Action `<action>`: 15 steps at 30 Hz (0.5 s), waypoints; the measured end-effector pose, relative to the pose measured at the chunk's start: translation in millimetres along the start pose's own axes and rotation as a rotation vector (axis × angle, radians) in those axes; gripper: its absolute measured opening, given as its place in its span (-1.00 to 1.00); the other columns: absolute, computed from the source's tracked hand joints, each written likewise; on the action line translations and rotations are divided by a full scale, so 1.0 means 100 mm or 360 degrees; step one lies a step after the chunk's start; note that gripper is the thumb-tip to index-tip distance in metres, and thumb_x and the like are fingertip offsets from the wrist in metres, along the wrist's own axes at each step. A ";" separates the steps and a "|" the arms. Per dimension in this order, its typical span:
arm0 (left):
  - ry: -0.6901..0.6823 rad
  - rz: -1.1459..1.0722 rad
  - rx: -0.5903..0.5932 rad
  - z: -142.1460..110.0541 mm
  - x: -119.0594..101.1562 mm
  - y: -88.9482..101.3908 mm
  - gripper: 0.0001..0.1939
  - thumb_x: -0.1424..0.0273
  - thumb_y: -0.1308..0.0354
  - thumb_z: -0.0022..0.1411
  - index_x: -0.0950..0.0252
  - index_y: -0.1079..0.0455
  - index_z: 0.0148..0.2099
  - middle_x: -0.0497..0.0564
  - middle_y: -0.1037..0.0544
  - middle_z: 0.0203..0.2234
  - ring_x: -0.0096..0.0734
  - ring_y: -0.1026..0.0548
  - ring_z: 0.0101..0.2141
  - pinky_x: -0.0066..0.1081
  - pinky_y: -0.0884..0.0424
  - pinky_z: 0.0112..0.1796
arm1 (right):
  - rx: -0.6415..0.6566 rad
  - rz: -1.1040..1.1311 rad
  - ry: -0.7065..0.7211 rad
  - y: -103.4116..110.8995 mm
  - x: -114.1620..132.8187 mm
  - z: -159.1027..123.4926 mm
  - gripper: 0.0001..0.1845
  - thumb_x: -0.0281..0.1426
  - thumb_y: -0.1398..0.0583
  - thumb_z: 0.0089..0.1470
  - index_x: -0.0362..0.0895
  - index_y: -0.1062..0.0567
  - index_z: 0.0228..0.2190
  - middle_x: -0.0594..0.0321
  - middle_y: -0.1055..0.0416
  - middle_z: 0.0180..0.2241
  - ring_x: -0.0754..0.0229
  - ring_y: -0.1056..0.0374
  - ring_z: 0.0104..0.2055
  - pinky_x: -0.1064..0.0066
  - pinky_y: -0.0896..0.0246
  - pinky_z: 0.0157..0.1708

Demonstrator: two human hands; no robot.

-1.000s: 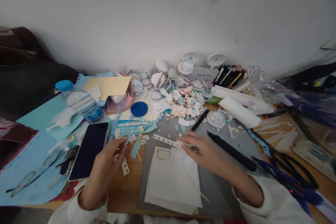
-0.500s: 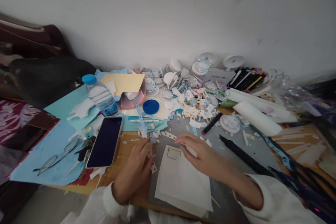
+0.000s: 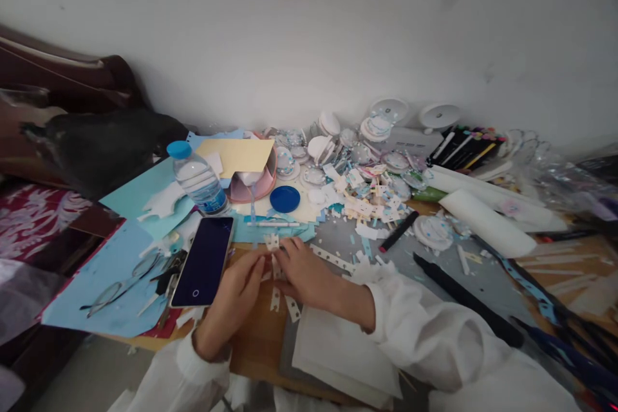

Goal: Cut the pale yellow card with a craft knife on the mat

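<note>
Both hands, left hand [image 3: 236, 293] and right hand [image 3: 302, 270], are pinching small white paper strips [image 3: 276, 296] lying lengthwise between them, grips closed.

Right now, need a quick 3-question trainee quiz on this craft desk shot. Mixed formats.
1. True or false: the phone lies screen up, left of both hands.
2. The left hand and right hand meet over: A) small white paper strips B) a stapler C) a mug
3. What colour is the water bottle cap?

Key: 1 true; 2 A; 3 blue.
</note>
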State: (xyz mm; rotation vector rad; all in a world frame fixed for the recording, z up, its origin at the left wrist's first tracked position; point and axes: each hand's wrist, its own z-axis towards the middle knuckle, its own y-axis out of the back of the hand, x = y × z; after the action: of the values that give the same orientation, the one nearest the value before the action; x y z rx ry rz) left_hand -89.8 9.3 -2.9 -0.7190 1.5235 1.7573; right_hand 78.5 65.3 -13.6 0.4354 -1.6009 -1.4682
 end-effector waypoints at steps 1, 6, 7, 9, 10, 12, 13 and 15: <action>0.0007 -0.0005 0.0014 -0.05 -0.03 0.05 -0.73 0.32 0.06 0.39 0.26 -0.43 -0.04 0.05 -0.61 -0.19 -0.33 -0.57 -0.18 -0.40 -0.48 -0.14 | 0.0020 -0.0005 0.0029 0.00 -0.01 -0.01 -0.64 -0.41 -0.21 0.10 -0.30 -0.38 -0.08 -0.08 -0.33 -0.10 -0.12 -0.19 0.00 0.02 -0.19 -0.02; -0.0033 0.0212 -0.0200 -0.13 -0.08 0.22 -0.76 0.33 0.04 0.38 0.24 -0.40 -0.04 0.01 -0.58 -0.29 -0.37 -0.56 -0.31 -0.45 -0.48 -0.30 | 0.0045 0.0085 0.0100 -0.03 -0.11 -0.01 -0.75 -0.70 -0.06 0.04 -0.22 -0.42 -0.28 -0.01 -0.37 -0.21 -0.01 -0.22 -0.10 0.12 -0.18 -0.08; -0.0064 0.0295 -0.0268 -0.09 -0.06 0.21 -0.77 0.35 0.05 0.38 0.25 -0.38 -0.04 0.04 -0.56 -0.24 -0.34 -0.55 -0.26 -0.42 -0.48 -0.26 | 0.0026 0.0130 0.0092 -0.03 -0.14 0.00 -0.75 -0.71 -0.06 0.03 -0.20 -0.41 -0.31 0.01 -0.38 -0.22 0.01 -0.23 -0.12 0.14 -0.19 -0.08; -0.0108 0.0432 -0.0345 0.00 0.00 0.16 -0.76 0.41 0.07 0.35 0.28 -0.33 0.00 0.10 -0.51 -0.17 -0.27 -0.52 -0.17 -0.33 -0.47 -0.18 | -0.0043 0.0240 0.0045 0.00 -0.20 0.04 -0.74 -0.72 -0.06 0.02 -0.17 -0.40 -0.36 0.08 -0.39 -0.26 0.06 -0.26 -0.15 0.22 -0.20 -0.11; -0.0119 0.0484 -0.0356 0.05 0.03 0.12 -0.73 0.44 0.07 0.34 0.30 -0.31 0.03 0.13 -0.50 -0.15 -0.22 -0.50 -0.14 -0.28 -0.45 -0.14 | -0.0092 0.0303 0.0010 0.03 -0.23 0.05 -0.73 -0.73 -0.06 0.00 -0.16 -0.40 -0.38 0.12 -0.40 -0.29 0.10 -0.28 -0.16 0.28 -0.21 -0.13; -0.0144 0.0596 -0.0336 0.15 0.10 0.03 -0.68 0.48 0.06 0.29 0.34 -0.28 0.08 0.20 -0.47 -0.11 -0.10 -0.45 -0.07 -0.15 -0.41 -0.09 | -0.0211 0.0432 -0.0073 0.14 -0.29 0.03 -0.70 -0.74 -0.03 -0.03 -0.14 -0.40 -0.40 0.20 -0.41 -0.33 0.17 -0.32 -0.20 0.38 -0.23 -0.19; -0.0158 0.0659 -0.0317 0.19 0.14 -0.02 -0.66 0.50 0.05 0.28 0.35 -0.27 0.09 0.23 -0.45 -0.08 -0.04 -0.42 -0.04 -0.08 -0.38 -0.05 | -0.0275 0.0493 -0.0114 0.22 -0.32 -0.01 -0.69 -0.74 -0.02 -0.03 -0.13 -0.41 -0.39 0.22 -0.41 -0.33 0.20 -0.34 -0.22 0.41 -0.24 -0.22; -0.0179 0.0778 -0.0277 0.24 0.19 -0.09 -0.66 0.53 0.04 0.25 0.36 -0.29 0.07 0.25 -0.44 -0.06 0.03 -0.39 -0.01 0.01 -0.33 -0.03 | -0.0402 0.0596 -0.0198 0.40 -0.39 -0.16 -0.68 -0.71 -0.01 -0.04 -0.12 -0.42 -0.36 0.25 -0.42 -0.32 0.24 -0.36 -0.25 0.44 -0.25 -0.27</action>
State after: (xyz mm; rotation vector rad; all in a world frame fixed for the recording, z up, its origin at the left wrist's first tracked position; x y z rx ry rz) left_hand -93.0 36.4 -19.6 -0.3331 1.5716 2.2700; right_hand 123.6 94.6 7.4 -0.0986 -1.4697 -1.4001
